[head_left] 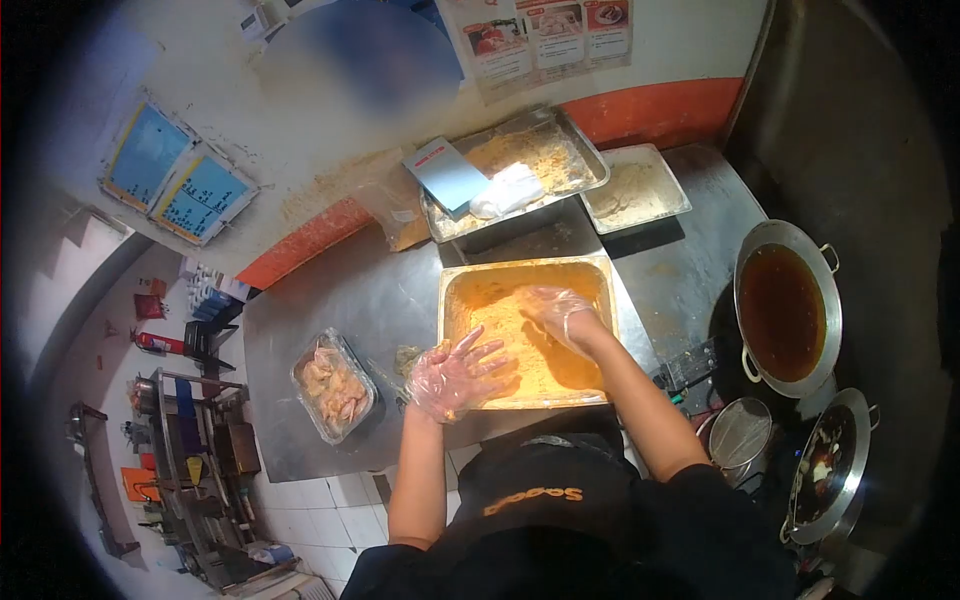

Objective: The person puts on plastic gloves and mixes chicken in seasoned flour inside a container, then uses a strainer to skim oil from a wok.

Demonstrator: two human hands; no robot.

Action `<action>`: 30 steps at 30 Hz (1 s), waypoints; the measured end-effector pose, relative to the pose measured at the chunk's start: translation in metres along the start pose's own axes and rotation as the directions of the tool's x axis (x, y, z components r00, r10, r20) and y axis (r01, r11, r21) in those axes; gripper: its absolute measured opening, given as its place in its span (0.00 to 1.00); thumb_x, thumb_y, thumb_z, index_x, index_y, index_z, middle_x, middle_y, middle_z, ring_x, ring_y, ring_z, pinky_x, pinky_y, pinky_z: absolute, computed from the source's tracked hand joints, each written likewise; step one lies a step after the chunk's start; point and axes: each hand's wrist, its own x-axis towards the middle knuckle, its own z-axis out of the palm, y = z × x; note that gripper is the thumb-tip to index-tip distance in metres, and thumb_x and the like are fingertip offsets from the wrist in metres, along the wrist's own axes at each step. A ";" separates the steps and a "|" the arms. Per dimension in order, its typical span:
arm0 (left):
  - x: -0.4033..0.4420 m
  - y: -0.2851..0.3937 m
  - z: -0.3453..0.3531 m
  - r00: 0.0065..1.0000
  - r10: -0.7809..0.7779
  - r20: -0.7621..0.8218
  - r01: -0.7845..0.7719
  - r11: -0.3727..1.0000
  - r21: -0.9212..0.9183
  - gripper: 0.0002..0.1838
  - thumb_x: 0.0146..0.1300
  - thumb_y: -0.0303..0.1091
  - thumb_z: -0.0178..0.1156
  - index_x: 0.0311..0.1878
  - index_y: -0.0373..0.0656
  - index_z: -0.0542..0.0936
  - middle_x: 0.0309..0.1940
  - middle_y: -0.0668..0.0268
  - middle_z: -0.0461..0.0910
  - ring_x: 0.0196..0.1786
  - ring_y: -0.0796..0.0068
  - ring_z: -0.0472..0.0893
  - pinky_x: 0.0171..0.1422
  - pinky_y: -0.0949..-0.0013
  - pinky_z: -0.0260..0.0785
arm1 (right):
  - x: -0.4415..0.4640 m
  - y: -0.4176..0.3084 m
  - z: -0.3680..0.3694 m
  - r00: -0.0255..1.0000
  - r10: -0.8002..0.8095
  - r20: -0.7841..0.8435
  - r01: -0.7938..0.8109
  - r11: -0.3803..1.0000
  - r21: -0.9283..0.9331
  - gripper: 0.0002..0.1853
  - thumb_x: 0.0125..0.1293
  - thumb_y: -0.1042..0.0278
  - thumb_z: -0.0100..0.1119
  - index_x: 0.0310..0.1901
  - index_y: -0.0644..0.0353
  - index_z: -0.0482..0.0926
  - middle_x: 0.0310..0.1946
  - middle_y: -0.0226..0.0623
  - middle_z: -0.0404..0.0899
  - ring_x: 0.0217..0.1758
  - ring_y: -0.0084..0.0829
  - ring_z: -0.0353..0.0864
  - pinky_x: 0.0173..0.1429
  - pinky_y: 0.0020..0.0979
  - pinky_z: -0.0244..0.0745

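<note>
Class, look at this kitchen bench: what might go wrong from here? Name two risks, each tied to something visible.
1. The right hand is at the powder in a thin plastic glove, which might tear or slip off.
2. A strainer sits near the right arm, so a wide elbow swing might knock it.

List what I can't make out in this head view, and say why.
All in the head view:
Right hand: fingertips blurred against the powder; whether they grip anything is unclear.
Floor of the tray: hidden beneath the powder.
Blue wall sheets: handwriting too small to read.
Wall poster: small print illegible, top cut off by the frame edge.
Round patch at the top: blurred, details lost.
</note>
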 end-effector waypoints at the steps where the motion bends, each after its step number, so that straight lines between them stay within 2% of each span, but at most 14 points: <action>1: 0.000 -0.001 -0.001 1.000 -0.001 -0.003 0.001 1.000 0.000 0.39 0.53 0.46 0.46 0.71 0.43 0.58 0.69 0.45 0.56 0.71 0.39 0.56 0.70 0.31 0.45 | 0.005 0.019 0.001 0.989 -0.144 0.021 0.145 0.989 -0.007 0.13 0.65 0.60 0.57 0.43 0.62 0.79 0.48 0.35 0.79 0.40 0.27 0.79 0.44 0.32 0.74; 2: 0.003 -0.002 -0.002 0.999 0.030 -0.021 -0.028 0.997 0.074 0.39 0.54 0.45 0.47 0.71 0.44 0.58 0.71 0.48 0.53 0.70 0.42 0.57 0.71 0.32 0.45 | 0.009 0.036 0.002 0.957 -0.286 0.042 0.286 0.958 -0.007 0.14 0.66 0.59 0.55 0.45 0.60 0.78 0.50 0.34 0.78 0.42 0.27 0.78 0.45 0.33 0.74; 4: 0.014 -0.014 0.013 0.997 0.066 -0.032 -0.061 0.987 0.147 0.38 0.55 0.44 0.48 0.72 0.45 0.58 0.73 0.50 0.50 0.70 0.44 0.58 0.71 0.33 0.46 | 0.004 0.031 0.005 0.921 0.336 0.199 -0.387 0.719 0.577 0.18 0.68 0.59 0.52 0.58 0.51 0.73 0.51 0.35 0.76 0.54 0.29 0.75 0.58 0.29 0.70; 6: 0.030 -0.033 0.054 0.819 0.269 -0.507 0.106 0.797 0.594 0.37 0.54 0.47 0.53 0.69 0.47 0.64 0.70 0.56 0.59 0.72 0.49 0.57 0.71 0.41 0.51 | -0.012 0.011 0.012 0.889 0.340 0.308 -0.453 0.541 0.709 0.19 0.69 0.53 0.50 0.56 0.51 0.72 0.48 0.34 0.77 0.49 0.30 0.77 0.53 0.34 0.73; 8: 0.055 -0.038 -0.042 0.912 0.311 0.266 -0.356 0.282 0.891 0.33 0.53 0.45 0.59 0.65 0.48 0.69 0.69 0.58 0.62 0.72 0.54 0.57 0.73 0.52 0.51 | -0.022 0.009 0.020 0.849 0.322 0.419 -0.516 0.331 0.790 0.20 0.69 0.46 0.48 0.54 0.51 0.72 0.46 0.32 0.77 0.44 0.30 0.78 0.48 0.39 0.76; 9: 0.072 -0.050 -0.036 0.845 0.404 0.350 -0.215 -0.341 0.915 0.30 0.54 0.42 0.59 0.63 0.49 0.70 0.67 0.59 0.64 0.70 0.55 0.60 0.71 0.55 0.54 | -0.025 0.015 0.023 0.887 0.275 0.370 -0.449 0.334 0.829 0.22 0.70 0.44 0.44 0.54 0.52 0.71 0.46 0.34 0.77 0.46 0.32 0.78 0.50 0.40 0.76; 10: 0.083 -0.055 -0.033 0.781 0.414 0.469 0.075 -0.806 0.587 0.28 0.54 0.39 0.60 0.61 0.49 0.72 0.64 0.59 0.67 0.67 0.56 0.64 0.70 0.59 0.57 | -0.026 0.025 0.024 0.903 0.222 0.367 -0.421 0.302 0.855 0.24 0.70 0.43 0.42 0.56 0.53 0.70 0.49 0.36 0.76 0.49 0.35 0.77 0.52 0.41 0.75; 14: 0.093 -0.021 -0.037 0.770 0.613 0.178 0.160 -0.455 0.876 0.22 0.62 0.35 0.50 0.59 0.41 0.71 0.48 0.57 0.79 0.50 0.60 0.79 0.59 0.62 0.69 | -0.045 0.004 0.013 0.907 0.106 0.408 -0.421 0.195 0.886 0.31 0.70 0.38 0.36 0.64 0.54 0.64 0.60 0.44 0.69 0.60 0.43 0.71 0.66 0.44 0.66; 15: 0.096 -0.008 -0.034 0.829 0.473 0.297 0.164 -0.714 0.681 0.21 0.64 0.37 0.51 0.59 0.42 0.72 0.45 0.56 0.79 0.45 0.62 0.80 0.54 0.62 0.72 | -0.048 -0.004 0.010 0.907 0.110 0.407 -0.422 0.196 0.885 0.31 0.70 0.38 0.36 0.64 0.54 0.64 0.60 0.44 0.69 0.60 0.43 0.71 0.66 0.44 0.66; 16: 0.097 -0.011 -0.031 0.831 0.471 0.296 0.161 -0.713 0.683 0.21 0.64 0.37 0.51 0.59 0.42 0.72 0.45 0.56 0.79 0.45 0.62 0.80 0.54 0.62 0.72 | -0.051 -0.010 0.007 0.903 0.112 0.414 -0.428 0.166 0.889 0.34 0.69 0.36 0.36 0.65 0.54 0.62 0.61 0.47 0.68 0.62 0.46 0.69 0.67 0.46 0.63; 17: 0.096 -0.014 -0.028 0.865 0.500 -0.044 0.023 0.048 0.999 0.20 0.66 0.39 0.50 0.59 0.43 0.71 0.44 0.56 0.79 0.44 0.63 0.80 0.52 0.62 0.73 | -0.053 -0.011 0.007 0.901 0.113 0.418 -0.431 0.133 0.892 0.36 0.68 0.34 0.36 0.67 0.54 0.61 0.62 0.49 0.66 0.63 0.49 0.67 0.69 0.47 0.60; 18: 0.092 -0.017 -0.014 0.922 0.260 -0.286 -0.031 0.787 0.617 0.19 0.68 0.41 0.50 0.58 0.43 0.71 0.42 0.57 0.79 0.44 0.63 0.80 0.50 0.61 0.74 | -0.054 -0.011 0.009 0.903 0.115 0.414 -0.427 0.131 0.895 0.36 0.68 0.34 0.36 0.67 0.54 0.61 0.62 0.49 0.66 0.63 0.49 0.67 0.69 0.47 0.60; 22: 0.092 -0.028 0.015 0.951 0.226 -0.212 0.002 0.680 0.734 0.16 0.66 0.33 0.54 0.56 0.41 0.67 0.39 0.57 0.78 0.37 0.60 0.82 0.38 0.64 0.76 | -0.049 -0.006 0.014 0.893 0.023 0.450 -0.450 0.049 0.891 0.42 0.66 0.29 0.30 0.69 0.58 0.58 0.64 0.47 0.64 0.64 0.47 0.67 0.69 0.47 0.57; 30: 0.075 -0.005 0.029 0.989 -0.047 -0.141 0.090 0.944 0.317 0.19 0.60 0.34 0.63 0.53 0.41 0.71 0.45 0.58 0.78 0.47 0.65 0.82 0.44 0.63 0.79 | -0.056 -0.003 0.002 0.863 0.114 0.492 -0.504 0.241 0.829 0.44 0.66 0.26 0.25 0.65 0.60 0.65 0.58 0.55 0.71 0.56 0.50 0.74 0.65 0.50 0.64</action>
